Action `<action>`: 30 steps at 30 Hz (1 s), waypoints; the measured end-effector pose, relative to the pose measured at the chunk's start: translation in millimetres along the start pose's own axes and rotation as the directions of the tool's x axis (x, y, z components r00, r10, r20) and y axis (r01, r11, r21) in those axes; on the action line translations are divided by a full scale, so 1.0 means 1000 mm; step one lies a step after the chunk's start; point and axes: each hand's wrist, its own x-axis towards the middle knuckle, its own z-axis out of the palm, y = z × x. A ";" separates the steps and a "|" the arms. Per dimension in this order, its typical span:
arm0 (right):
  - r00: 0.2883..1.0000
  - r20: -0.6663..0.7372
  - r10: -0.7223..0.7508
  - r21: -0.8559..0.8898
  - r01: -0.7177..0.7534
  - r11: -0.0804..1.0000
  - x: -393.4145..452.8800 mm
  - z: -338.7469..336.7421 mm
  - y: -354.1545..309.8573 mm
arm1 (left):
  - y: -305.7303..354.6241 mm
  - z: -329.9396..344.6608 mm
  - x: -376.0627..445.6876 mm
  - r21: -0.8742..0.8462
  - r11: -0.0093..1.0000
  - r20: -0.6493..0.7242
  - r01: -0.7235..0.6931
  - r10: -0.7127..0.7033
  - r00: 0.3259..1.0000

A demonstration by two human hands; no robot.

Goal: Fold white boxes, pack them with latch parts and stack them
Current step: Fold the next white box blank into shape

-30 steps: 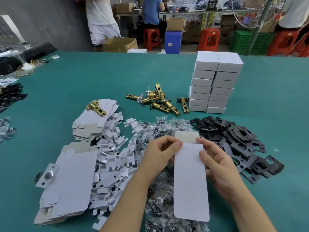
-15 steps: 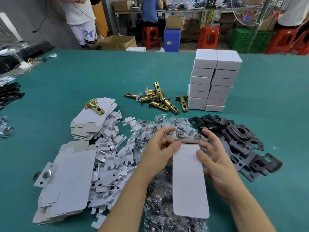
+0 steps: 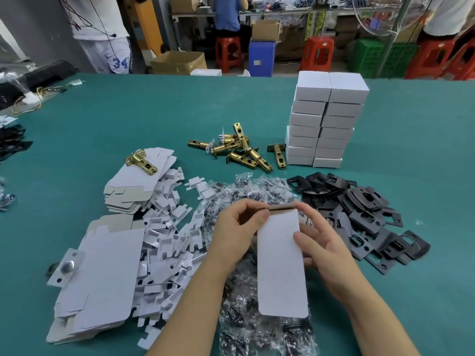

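Two bare hands hold a flat white box blank (image 3: 281, 265) upright over a heap of clear screw bags (image 3: 257, 327), near the centre of a green table (image 3: 128, 119). The left hand (image 3: 235, 233) pinches the blank's far-left corner; the right hand (image 3: 321, 244) grips its right edge, fingers curled over the folded far flap. Flat blanks (image 3: 102, 273) and white inserts (image 3: 167, 242) lie left. Black plates (image 3: 359, 214) lie right. Brass latches (image 3: 241, 150) lie farther off, beside two stacks of closed boxes (image 3: 326, 119).

Left hand (image 3: 237, 231) and right hand (image 3: 325, 249), both seemingly pinching.
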 end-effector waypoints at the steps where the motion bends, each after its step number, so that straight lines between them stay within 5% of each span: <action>1: 1.000 -0.013 0.005 -0.004 -0.005 1.000 0.000 0.000 -0.001 | 0.002 0.000 -0.001 0.023 1.000 0.013 -0.011 0.011 1.000; 16: 0.999 -0.032 0.020 -0.079 -0.023 0.997 -0.002 0.003 -0.005 | 0.012 0.001 -0.009 0.052 0.989 0.331 0.135 -0.145 0.932; 24: 0.997 0.014 0.076 -0.030 -0.075 0.997 -0.005 0.003 -0.010 | 0.006 -0.001 -0.006 0.047 0.998 0.129 0.029 -0.034 0.991; 30: 0.996 0.024 0.081 -0.017 -0.081 0.997 -0.007 0.003 -0.011 | 0.008 -0.007 -0.003 -0.005 0.998 0.123 0.060 -0.059 0.991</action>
